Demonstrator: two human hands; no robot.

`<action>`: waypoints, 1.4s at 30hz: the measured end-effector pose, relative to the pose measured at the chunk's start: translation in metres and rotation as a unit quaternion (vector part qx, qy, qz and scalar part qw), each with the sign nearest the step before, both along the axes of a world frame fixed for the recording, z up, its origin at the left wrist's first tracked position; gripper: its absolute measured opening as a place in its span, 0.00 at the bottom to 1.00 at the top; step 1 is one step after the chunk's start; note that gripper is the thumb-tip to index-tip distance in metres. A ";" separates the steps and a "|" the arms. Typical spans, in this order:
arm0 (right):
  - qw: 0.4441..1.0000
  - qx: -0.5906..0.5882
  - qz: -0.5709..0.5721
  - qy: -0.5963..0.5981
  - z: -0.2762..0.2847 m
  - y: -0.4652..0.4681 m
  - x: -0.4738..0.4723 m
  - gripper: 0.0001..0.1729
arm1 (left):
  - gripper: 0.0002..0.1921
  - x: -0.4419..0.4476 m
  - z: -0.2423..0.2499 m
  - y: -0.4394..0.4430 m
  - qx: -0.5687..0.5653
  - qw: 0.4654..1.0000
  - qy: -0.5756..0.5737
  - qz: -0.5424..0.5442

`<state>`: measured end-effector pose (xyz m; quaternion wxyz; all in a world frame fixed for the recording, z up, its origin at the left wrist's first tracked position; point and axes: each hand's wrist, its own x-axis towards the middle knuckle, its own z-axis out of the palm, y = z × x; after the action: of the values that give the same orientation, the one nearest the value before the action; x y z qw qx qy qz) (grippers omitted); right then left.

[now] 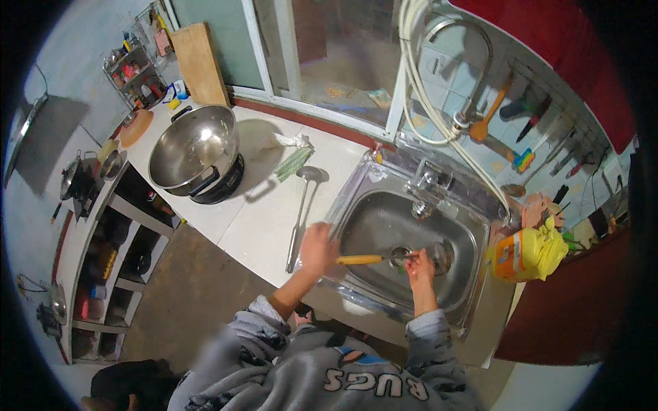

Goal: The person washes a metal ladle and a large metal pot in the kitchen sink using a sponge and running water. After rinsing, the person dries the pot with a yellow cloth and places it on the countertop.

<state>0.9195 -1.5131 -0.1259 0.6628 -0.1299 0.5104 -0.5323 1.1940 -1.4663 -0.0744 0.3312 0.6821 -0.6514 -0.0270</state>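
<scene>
A kitchen utensil with a yellow wooden handle [360, 260] lies crosswise over the stainless steel sink [380, 216]. My left hand [317, 249], somewhat blurred, is closed around the handle's end at the sink's left edge. Over the basin, my right hand [420, 266] grips the metal shaft near the utensil's rounded head [442, 257]. That head looks metallic, but its exact form is hard to make out. Beneath the shaft is the drain [401, 256], partly covered. A chrome faucet [425, 185] stands at the back of the sink.
Left of the sink, a metal ladle [303, 216] and green cloth [294, 163] lie on the white counter [252, 216]. Farther left, a steel pot [198, 149] tilts on a black base. A yellow bag [529, 251] stands right of the sink, below hanging utensils [491, 115].
</scene>
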 end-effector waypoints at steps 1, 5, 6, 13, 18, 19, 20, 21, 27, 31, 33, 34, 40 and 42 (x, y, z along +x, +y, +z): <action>0.999 -0.023 -0.017 0.014 0.002 0.008 0.001 0.18 | 0.28 0.023 -0.011 -0.005 -0.029 0.997 -0.050 0.058; 0.982 -0.117 -0.075 0.127 0.047 0.029 0.046 0.19 | 0.25 0.085 -0.054 -0.008 0.169 0.972 -0.076 0.145; 0.971 -0.167 -0.072 0.153 0.057 0.033 0.057 0.20 | 0.24 0.091 -0.057 -0.010 0.242 0.964 -0.032 0.106; 0.908 -0.374 0.036 0.186 0.112 -0.007 0.172 0.15 | 0.22 0.121 -0.050 0.008 0.094 0.963 0.251 0.037; 0.861 -0.366 0.144 0.322 0.135 -0.048 0.253 0.15 | 0.21 0.170 -0.031 0.018 0.011 0.941 0.335 0.040; 0.626 -0.438 0.118 0.634 0.102 -0.059 0.250 0.15 | 0.21 0.163 -0.026 0.018 0.002 0.933 0.358 0.031; 0.687 -0.411 0.131 0.585 0.087 -0.071 0.246 0.16 | 0.20 0.159 -0.016 0.017 0.038 0.946 0.320 0.031; 0.691 -0.431 0.131 0.565 0.099 -0.075 0.264 0.16 | 0.20 0.182 -0.048 0.015 -0.042 0.939 0.339 0.042; 0.789 -0.400 0.138 0.447 0.126 -0.055 0.270 0.17 | 0.16 0.174 -0.003 0.023 0.007 0.928 0.371 0.024; 0.810 -0.278 0.244 0.455 0.115 -0.048 0.249 0.20 | 0.07 0.148 0.024 0.013 0.068 0.847 0.527 0.012; 0.819 -0.352 0.221 0.396 0.123 -0.029 0.229 0.18 | 0.07 0.138 0.036 0.010 0.077 0.824 0.560 -0.017; 0.819 -0.387 0.215 0.364 0.125 -0.020 0.218 0.16 | 0.08 0.133 0.034 0.006 0.072 0.803 0.590 -0.045; 0.732 -0.526 0.271 0.338 0.137 0.021 0.144 0.11 | 0.09 0.051 0.063 -0.019 0.179 0.676 0.704 -0.126; 0.621 -0.580 0.282 0.446 0.163 0.036 0.126 0.15 | 0.09 0.028 0.065 -0.028 0.165 0.644 0.734 -0.140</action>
<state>1.0453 -1.4775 0.0368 0.2587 -0.8462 0.2667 -0.3819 1.2219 -1.4943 -0.0098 0.5749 0.3830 -0.2676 -0.6717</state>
